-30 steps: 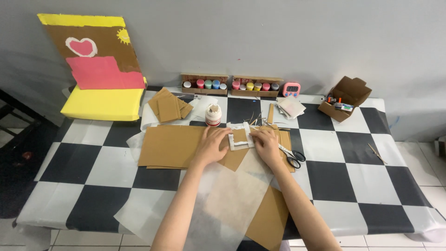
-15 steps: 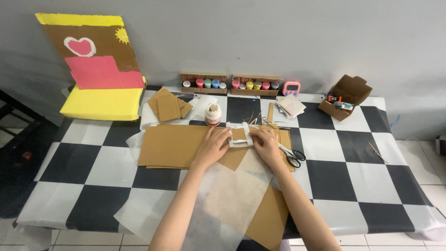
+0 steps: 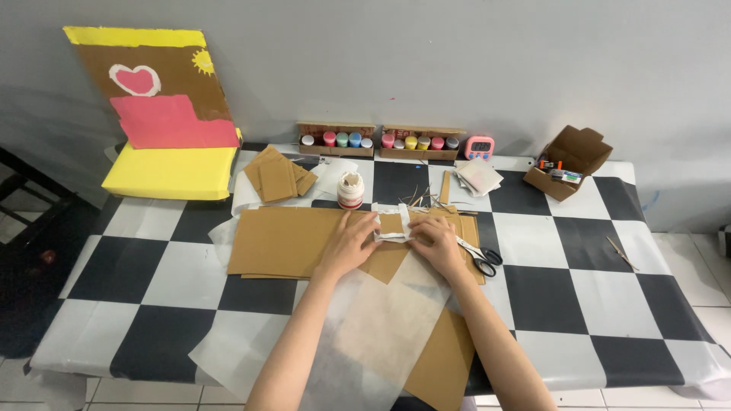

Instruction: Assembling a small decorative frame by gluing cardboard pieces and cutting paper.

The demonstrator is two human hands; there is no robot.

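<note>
At nine o'clock of the checkered worktop [image 3: 579, 251], a yellow-edged painted cardboard panel [image 3: 164, 114] with a heart leans against the wall. Moving right, a stack of small cardboard squares [image 3: 278, 176] lies near the far edge, with a white glue jar [image 3: 350, 190] at three o'clock of it. A wide brown cardboard sheet [image 3: 285, 242] lies flat in front of the jar. The left hand [image 3: 349, 245] rests on that sheet, fingers spread and pressed flat, fingertips touching the left edge of a small cardboard piece wrapped in white paper [image 3: 393, 224]. That piece sits at the middle of the worktop, between both hands. The right hand [image 3: 439, 245] presses its fingers down on the piece's right side; neither hand's grip closes around it. Translucent white paper [image 3: 381, 327] spreads at six o'clock of the hands. Scissors [image 3: 481, 259] lie just beside the right hand at three o'clock. Two trays of paint pots [image 3: 381, 141] line the wall at twelve o'clock, and an open cardboard box [image 3: 567, 161] stands at two o'clock.
</note>
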